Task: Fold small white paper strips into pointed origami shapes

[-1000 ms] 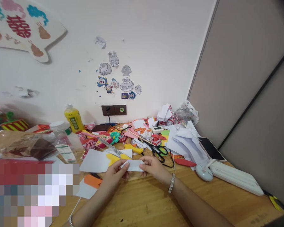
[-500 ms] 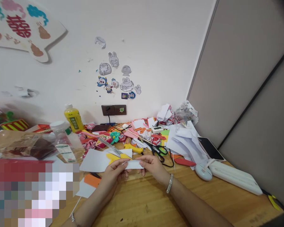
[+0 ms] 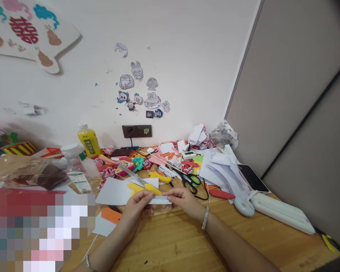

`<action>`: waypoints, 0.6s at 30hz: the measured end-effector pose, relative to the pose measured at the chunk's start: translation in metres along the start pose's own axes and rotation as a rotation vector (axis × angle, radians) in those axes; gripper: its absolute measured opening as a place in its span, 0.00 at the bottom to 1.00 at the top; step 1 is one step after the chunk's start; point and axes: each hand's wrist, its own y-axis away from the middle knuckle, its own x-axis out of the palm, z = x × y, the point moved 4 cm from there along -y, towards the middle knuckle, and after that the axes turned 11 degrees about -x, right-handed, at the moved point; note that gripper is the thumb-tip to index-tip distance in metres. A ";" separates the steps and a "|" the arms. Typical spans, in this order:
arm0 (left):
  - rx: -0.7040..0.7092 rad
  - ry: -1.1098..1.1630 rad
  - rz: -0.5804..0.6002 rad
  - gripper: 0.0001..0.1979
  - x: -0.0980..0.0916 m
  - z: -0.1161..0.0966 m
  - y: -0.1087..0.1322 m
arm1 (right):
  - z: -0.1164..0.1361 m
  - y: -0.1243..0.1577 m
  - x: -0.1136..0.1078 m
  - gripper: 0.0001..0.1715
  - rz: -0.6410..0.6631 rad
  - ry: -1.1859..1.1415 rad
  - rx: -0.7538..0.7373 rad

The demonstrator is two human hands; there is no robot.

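Note:
A narrow folded strip of white paper (image 3: 160, 200) is stretched between my two hands, low over the wooden table. My left hand (image 3: 139, 204) pinches its left end with thumb and fingers. At the right end, my right hand (image 3: 181, 200) grips it the same way. Just beyond the strip lie yellow paper pieces (image 3: 153, 188) and a bundle of thin metallic sticks (image 3: 132, 175), resting on a white sheet (image 3: 113, 190). A yellow glue gun (image 3: 160, 177) and black-handled scissors (image 3: 191, 183) sit behind my hands.
Paper scraps and crumpled wrappers crowd the table's back edge. A yellow drink bottle (image 3: 89, 141) and a clear jar (image 3: 77, 170) stand at left. On the right are stacked white papers (image 3: 221, 172), a tablet (image 3: 252, 177), a pale mouse-shaped object (image 3: 244, 206) and a long white lamp (image 3: 282, 212).
The strip between my hands looks narrower and flatter than before, its face tilted differently. Both hands keep their hold and have barely shifted. The view has moved slightly.

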 end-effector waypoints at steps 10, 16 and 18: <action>0.127 -0.422 -0.070 0.15 0.001 -0.005 0.000 | -0.006 -0.001 -0.003 0.21 -0.046 0.187 0.024; 0.136 -0.537 -0.025 0.13 -0.001 0.002 -0.007 | -0.011 0.000 -0.006 0.18 -0.035 0.278 0.049; 0.098 -0.502 -0.008 0.12 -0.001 0.004 -0.007 | -0.013 0.000 -0.006 0.17 -0.037 0.281 0.053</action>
